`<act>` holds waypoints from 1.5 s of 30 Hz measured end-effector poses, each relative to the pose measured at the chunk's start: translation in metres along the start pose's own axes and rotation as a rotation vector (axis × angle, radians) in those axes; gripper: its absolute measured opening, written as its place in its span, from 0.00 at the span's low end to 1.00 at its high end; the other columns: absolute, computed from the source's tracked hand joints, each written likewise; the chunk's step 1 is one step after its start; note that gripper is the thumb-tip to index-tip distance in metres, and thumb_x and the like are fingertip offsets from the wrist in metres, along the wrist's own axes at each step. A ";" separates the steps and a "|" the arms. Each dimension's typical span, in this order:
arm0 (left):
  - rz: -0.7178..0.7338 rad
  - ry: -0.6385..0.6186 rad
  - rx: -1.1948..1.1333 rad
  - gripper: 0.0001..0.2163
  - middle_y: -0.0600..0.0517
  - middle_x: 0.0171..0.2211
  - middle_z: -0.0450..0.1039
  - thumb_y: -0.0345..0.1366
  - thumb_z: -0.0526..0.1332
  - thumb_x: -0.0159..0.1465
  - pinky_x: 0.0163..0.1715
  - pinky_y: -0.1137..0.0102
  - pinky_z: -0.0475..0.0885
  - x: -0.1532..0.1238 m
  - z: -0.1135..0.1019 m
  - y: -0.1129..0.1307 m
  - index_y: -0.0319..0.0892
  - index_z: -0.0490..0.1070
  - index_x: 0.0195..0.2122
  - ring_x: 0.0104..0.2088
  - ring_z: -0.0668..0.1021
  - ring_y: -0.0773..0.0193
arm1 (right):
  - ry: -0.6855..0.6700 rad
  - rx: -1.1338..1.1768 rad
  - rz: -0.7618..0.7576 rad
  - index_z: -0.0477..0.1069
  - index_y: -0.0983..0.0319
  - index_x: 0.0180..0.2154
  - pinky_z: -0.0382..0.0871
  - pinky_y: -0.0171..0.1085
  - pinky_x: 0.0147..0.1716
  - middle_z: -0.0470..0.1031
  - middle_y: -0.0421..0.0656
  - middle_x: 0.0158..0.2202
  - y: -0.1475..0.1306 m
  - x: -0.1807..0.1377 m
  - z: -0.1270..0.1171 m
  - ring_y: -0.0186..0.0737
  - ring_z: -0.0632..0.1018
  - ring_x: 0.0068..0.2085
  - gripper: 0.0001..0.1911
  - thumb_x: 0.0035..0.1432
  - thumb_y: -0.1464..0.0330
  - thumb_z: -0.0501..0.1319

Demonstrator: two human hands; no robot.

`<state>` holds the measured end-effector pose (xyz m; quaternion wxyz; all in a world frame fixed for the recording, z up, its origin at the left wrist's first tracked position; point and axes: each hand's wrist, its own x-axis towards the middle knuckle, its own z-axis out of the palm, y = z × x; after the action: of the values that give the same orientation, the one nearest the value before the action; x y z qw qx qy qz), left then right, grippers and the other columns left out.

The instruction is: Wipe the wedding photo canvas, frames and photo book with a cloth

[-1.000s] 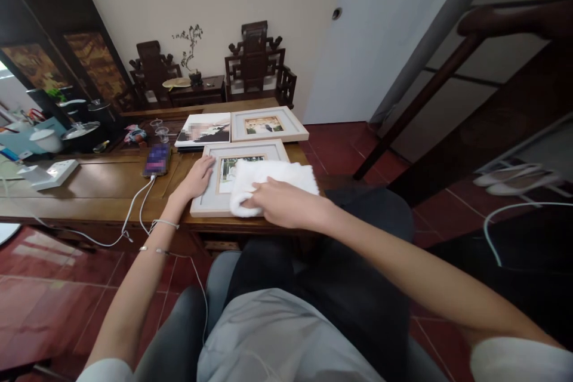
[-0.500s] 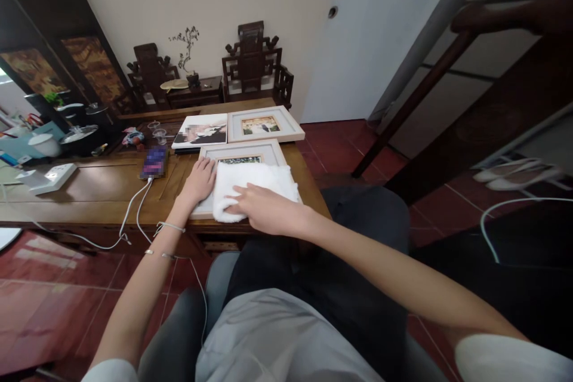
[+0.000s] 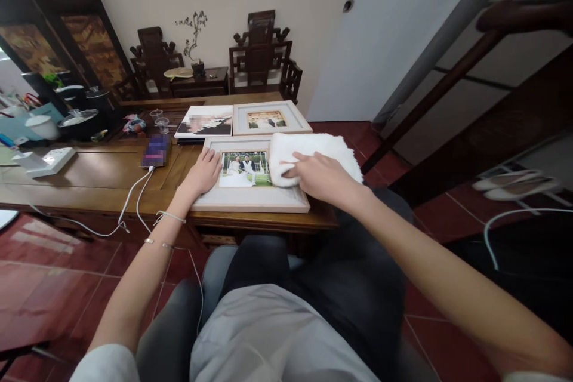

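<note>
A picture frame (image 3: 250, 199) with a pale mat and a photo of two people lies flat near the table's front edge. On its left border rests my left hand (image 3: 205, 174), fingers stretched out, holding nothing. My right hand (image 3: 320, 176) grips a fluffy white cloth (image 3: 331, 146), thumb and fingers pressed into it. The cloth covers the frame's right part and hangs out past its right edge. Behind lie a second framed photo (image 3: 290, 112) and a white-edged picture (image 3: 188, 128), side by side.
Left on the wooden table (image 3: 102, 173) are a phone (image 3: 155, 151) with white cables, a power strip (image 3: 54, 162), small clear cups (image 3: 162, 125) and a lidded pot (image 3: 79, 122). Dark wooden chairs (image 3: 261, 59) stand by the wall. Shoes (image 3: 514, 184) sit at the right.
My right hand has slid the cloth to the right across the frame, uncovering the photo. My left hand stays on the frame's left border. The view has shifted slightly.
</note>
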<state>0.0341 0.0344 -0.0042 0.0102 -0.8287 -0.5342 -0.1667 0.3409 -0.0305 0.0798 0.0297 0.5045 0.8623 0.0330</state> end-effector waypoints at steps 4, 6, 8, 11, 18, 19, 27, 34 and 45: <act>-0.007 0.000 0.033 0.23 0.39 0.64 0.64 0.39 0.45 0.71 0.69 0.52 0.52 -0.001 -0.002 0.000 0.33 0.63 0.62 0.69 0.59 0.51 | 0.067 0.012 0.098 0.77 0.56 0.54 0.64 0.48 0.51 0.73 0.55 0.55 0.013 0.048 0.008 0.55 0.76 0.52 0.27 0.60 0.78 0.50; -0.026 0.000 0.054 0.23 0.38 0.64 0.63 0.39 0.45 0.71 0.70 0.54 0.52 -0.002 -0.003 0.001 0.32 0.63 0.61 0.69 0.58 0.51 | 0.088 -0.012 0.086 0.77 0.58 0.54 0.63 0.48 0.51 0.73 0.55 0.55 0.018 0.061 0.011 0.55 0.75 0.53 0.27 0.60 0.79 0.50; -0.042 0.010 0.054 0.23 0.38 0.64 0.63 0.38 0.45 0.71 0.70 0.54 0.52 -0.002 -0.005 0.002 0.31 0.64 0.61 0.69 0.58 0.50 | 0.093 -0.038 0.014 0.78 0.60 0.53 0.62 0.48 0.52 0.75 0.55 0.54 0.019 0.060 0.012 0.55 0.71 0.57 0.28 0.58 0.81 0.49; -0.060 0.029 0.025 0.22 0.39 0.64 0.64 0.38 0.46 0.71 0.70 0.54 0.54 -0.002 -0.006 0.002 0.33 0.65 0.60 0.69 0.59 0.50 | 0.064 -0.053 -0.090 0.78 0.61 0.51 0.62 0.48 0.53 0.77 0.55 0.51 0.011 0.034 0.009 0.55 0.69 0.59 0.30 0.54 0.83 0.49; -0.044 0.031 0.003 0.22 0.36 0.64 0.64 0.38 0.47 0.71 0.69 0.54 0.54 -0.002 -0.005 0.002 0.30 0.66 0.60 0.69 0.60 0.49 | -0.074 0.017 -0.112 0.79 0.55 0.51 0.68 0.44 0.48 0.76 0.50 0.55 -0.014 -0.031 -0.012 0.56 0.74 0.58 0.31 0.51 0.82 0.52; -0.027 0.033 0.000 0.21 0.36 0.63 0.65 0.38 0.47 0.71 0.69 0.54 0.54 -0.002 -0.005 0.001 0.31 0.66 0.59 0.69 0.60 0.50 | -0.077 0.033 -0.087 0.79 0.53 0.52 0.69 0.45 0.49 0.76 0.49 0.55 -0.013 -0.029 -0.012 0.56 0.73 0.58 0.32 0.51 0.81 0.52; 0.001 0.040 -0.034 0.19 0.37 0.64 0.64 0.37 0.48 0.71 0.68 0.54 0.57 -0.006 -0.010 0.005 0.34 0.66 0.59 0.69 0.59 0.51 | 0.073 0.094 0.081 0.75 0.54 0.57 0.69 0.48 0.50 0.69 0.52 0.62 0.027 0.064 0.015 0.57 0.75 0.56 0.31 0.55 0.79 0.51; -0.022 0.016 -0.077 0.20 0.39 0.65 0.63 0.36 0.49 0.71 0.67 0.58 0.60 -0.008 -0.016 0.012 0.35 0.65 0.61 0.68 0.61 0.52 | 0.437 0.088 -0.042 0.67 0.65 0.62 0.60 0.58 0.58 0.67 0.57 0.62 0.010 0.131 0.007 0.60 0.63 0.65 0.34 0.54 0.82 0.48; -0.012 0.053 -0.096 0.17 0.39 0.58 0.72 0.35 0.51 0.70 0.62 0.58 0.67 -0.006 -0.019 0.014 0.36 0.73 0.54 0.60 0.74 0.52 | 0.150 -0.022 -0.357 0.74 0.59 0.54 0.52 0.54 0.62 0.72 0.54 0.59 -0.065 0.179 0.009 0.50 0.63 0.66 0.25 0.59 0.81 0.52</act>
<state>0.0399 0.0194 0.0141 -0.0167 -0.8202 -0.5302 -0.2140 0.1973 0.0939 0.0623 -0.0236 0.3395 0.9374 0.0742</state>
